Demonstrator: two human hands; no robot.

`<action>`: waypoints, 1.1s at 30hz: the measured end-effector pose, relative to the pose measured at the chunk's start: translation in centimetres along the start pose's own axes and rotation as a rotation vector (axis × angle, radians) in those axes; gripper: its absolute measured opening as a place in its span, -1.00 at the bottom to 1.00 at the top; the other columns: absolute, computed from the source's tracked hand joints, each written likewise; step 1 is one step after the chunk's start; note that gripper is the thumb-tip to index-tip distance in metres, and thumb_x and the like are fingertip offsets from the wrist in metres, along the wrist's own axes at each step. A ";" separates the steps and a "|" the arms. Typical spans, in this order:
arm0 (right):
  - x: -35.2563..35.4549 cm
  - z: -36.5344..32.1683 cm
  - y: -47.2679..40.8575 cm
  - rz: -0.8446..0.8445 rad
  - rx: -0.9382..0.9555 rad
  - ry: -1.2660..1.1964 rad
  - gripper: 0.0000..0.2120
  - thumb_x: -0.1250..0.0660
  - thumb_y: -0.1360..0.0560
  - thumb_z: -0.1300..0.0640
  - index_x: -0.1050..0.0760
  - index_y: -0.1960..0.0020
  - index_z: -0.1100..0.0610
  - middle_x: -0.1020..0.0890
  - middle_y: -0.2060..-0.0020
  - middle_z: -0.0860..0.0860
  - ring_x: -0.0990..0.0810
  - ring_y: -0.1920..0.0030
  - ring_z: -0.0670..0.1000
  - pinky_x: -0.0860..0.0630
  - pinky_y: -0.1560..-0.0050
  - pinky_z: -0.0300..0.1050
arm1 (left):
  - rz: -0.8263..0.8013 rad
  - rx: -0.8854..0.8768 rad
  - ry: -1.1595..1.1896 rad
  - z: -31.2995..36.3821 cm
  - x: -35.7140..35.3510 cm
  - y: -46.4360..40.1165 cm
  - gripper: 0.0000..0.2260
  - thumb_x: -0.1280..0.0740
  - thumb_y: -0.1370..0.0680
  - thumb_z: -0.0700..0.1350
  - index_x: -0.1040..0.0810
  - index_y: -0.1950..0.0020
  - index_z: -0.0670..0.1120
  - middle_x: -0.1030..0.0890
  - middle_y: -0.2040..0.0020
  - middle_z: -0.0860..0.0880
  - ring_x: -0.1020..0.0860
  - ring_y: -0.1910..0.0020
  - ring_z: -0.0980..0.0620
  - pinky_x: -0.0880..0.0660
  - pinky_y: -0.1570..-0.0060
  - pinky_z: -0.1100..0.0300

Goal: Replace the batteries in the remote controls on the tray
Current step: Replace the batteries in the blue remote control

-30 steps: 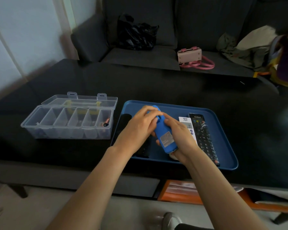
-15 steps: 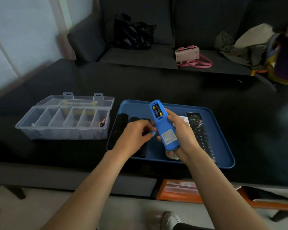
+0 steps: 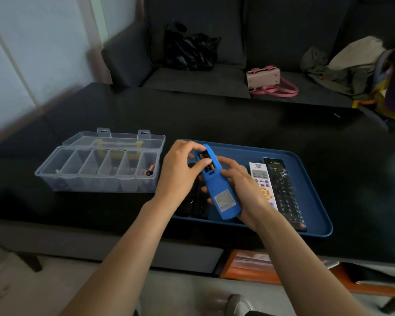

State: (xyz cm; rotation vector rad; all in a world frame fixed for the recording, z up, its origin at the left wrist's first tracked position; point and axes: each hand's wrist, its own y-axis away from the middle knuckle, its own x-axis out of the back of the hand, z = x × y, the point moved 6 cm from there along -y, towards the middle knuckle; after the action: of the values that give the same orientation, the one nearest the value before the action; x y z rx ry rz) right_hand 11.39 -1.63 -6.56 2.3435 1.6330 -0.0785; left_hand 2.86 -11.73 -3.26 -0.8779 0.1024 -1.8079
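My right hand (image 3: 244, 192) grips a blue remote control (image 3: 219, 190) back side up above the blue tray (image 3: 315, 197). Its battery compartment (image 3: 206, 161) is uncovered, with yellow-and-black batteries showing inside. My left hand (image 3: 180, 169) curls over the remote's top end, thumb on the batteries. On the tray lie a white remote (image 3: 261, 181), a long black remote (image 3: 283, 192) and dark remotes (image 3: 196, 201) partly hidden beneath my hands.
A clear plastic compartment box (image 3: 98, 167) stands open on the black table, left of the tray; a battery (image 3: 149, 171) lies in its rightmost cell. Behind the table is a dark sofa with a black bag (image 3: 189, 49), a pink handbag (image 3: 263, 79) and clothes.
My left hand went down to the tray, then rose back to the top of the blue remote. The battery compartment, hidden under my left hand a second ago, now shows its batteries.
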 end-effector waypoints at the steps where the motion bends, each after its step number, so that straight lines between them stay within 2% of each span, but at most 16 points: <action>1: -0.1 0.0 0.1 0.002 0.012 0.012 -0.74 -0.11 -0.62 0.19 -0.45 -0.24 0.01 -0.69 0.31 -0.05 -0.65 0.27 0.03 -0.56 0.27 -0.06 | -0.002 0.009 0.004 -0.2 0.1 0.0 -0.78 -0.45 -0.42 -0.14 -0.56 -0.04 -0.04 -0.47 -0.03 0.03 -0.46 0.11 0.18 -0.30 0.12 0.60; 4: -0.3 -0.2 0.3 0.021 0.058 0.043 -0.80 -0.18 -0.61 0.11 -0.46 -0.21 0.01 -0.67 0.37 -0.17 -0.65 0.30 -0.01 -0.56 0.31 -0.10 | -0.020 0.005 -0.006 -0.3 0.3 -0.1 -0.73 -0.49 -0.38 -0.11 -0.54 -0.03 -0.03 -0.45 -0.02 0.04 -0.45 0.10 0.16 -0.30 0.12 0.58; 8: -0.5 -0.2 0.0 0.043 0.082 0.063 -0.79 -0.22 -0.59 0.11 -0.47 -0.22 -0.01 -0.70 0.29 -0.05 -0.66 0.27 0.01 -0.58 0.35 -0.13 | -0.007 -0.022 -0.020 -0.3 0.6 -0.2 -0.73 -0.50 -0.36 -0.11 -0.55 -0.01 -0.06 -0.44 -0.02 0.03 -0.47 0.08 0.15 -0.32 0.10 0.56; 15: -1.0 -0.3 -0.3 0.074 0.119 0.094 -0.81 -0.23 -0.59 0.11 -0.46 -0.19 0.00 -0.69 0.27 -0.02 -0.66 0.29 0.00 -0.58 0.38 -0.16 | 0.058 -0.073 -0.031 -0.1 1.1 -0.1 -0.72 -0.49 -0.36 -0.19 -0.62 -0.06 -0.14 -0.54 -0.04 -0.03 -0.52 0.08 0.15 -0.43 0.07 0.48; 21: -1.0 0.1 -0.6 0.099 0.091 0.147 -0.86 -0.24 -0.59 0.09 -0.44 -0.15 -0.01 -0.64 0.10 0.09 -0.64 0.30 -0.03 -0.58 0.38 -0.18 | 0.036 -0.015 -0.069 -0.8 0.4 0.3 -0.71 -0.44 -0.42 -0.18 -0.61 -0.14 -0.13 -0.55 -0.12 -0.04 -0.46 -0.08 0.19 -0.24 -0.01 0.66; 23: -1.0 0.2 -0.8 0.102 0.070 0.153 -0.87 -0.24 -0.59 0.08 -0.45 -0.13 -0.01 -0.64 0.10 0.10 -0.64 0.29 -0.02 -0.59 0.39 -0.18 | 0.036 0.025 -0.043 -1.2 0.2 0.3 -0.72 -0.45 -0.42 -0.18 -0.61 -0.13 -0.12 -0.56 -0.11 -0.03 -0.48 -0.04 0.18 -0.30 -0.02 0.61; 26: -1.1 0.4 -0.9 0.112 0.050 0.150 -0.92 -0.24 -0.59 0.08 -0.45 -0.08 -0.02 -0.63 0.12 0.08 -0.64 0.31 -0.02 -0.58 0.41 -0.18 | 0.032 0.055 -0.025 -1.5 0.0 0.3 -0.73 -0.45 -0.42 -0.18 -0.61 -0.11 -0.10 -0.56 -0.09 -0.03 -0.52 0.01 0.15 -0.44 -0.05 0.36; 30: -1.0 0.3 -1.1 0.117 0.045 0.153 -0.91 -0.24 -0.59 0.08 -0.45 -0.09 -0.02 -0.63 0.14 0.06 -0.64 0.31 -0.02 -0.58 0.41 -0.18 | 0.039 0.054 -0.006 -1.6 0.0 0.2 -0.76 -0.46 -0.41 -0.18 -0.61 -0.07 -0.09 -0.56 -0.05 0.00 -0.53 0.09 0.17 -0.45 0.05 0.39; 33: -1.2 0.3 -1.1 0.122 0.043 0.123 -0.85 -0.26 -0.58 0.09 -0.46 -0.14 0.03 -0.64 0.14 0.09 -0.64 0.33 -0.02 -0.58 0.41 -0.17 | 0.041 0.072 0.027 -1.8 0.0 0.2 -0.80 -0.46 -0.41 -0.19 -0.61 -0.02 -0.11 -0.56 -0.04 -0.01 -0.54 0.11 0.17 -0.51 0.06 0.32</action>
State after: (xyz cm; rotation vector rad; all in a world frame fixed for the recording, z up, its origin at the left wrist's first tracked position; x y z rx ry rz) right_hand 10.02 -2.43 -6.86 2.5203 1.5515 0.0569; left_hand 1.91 -12.44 -4.67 -0.7953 0.0709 -1.7749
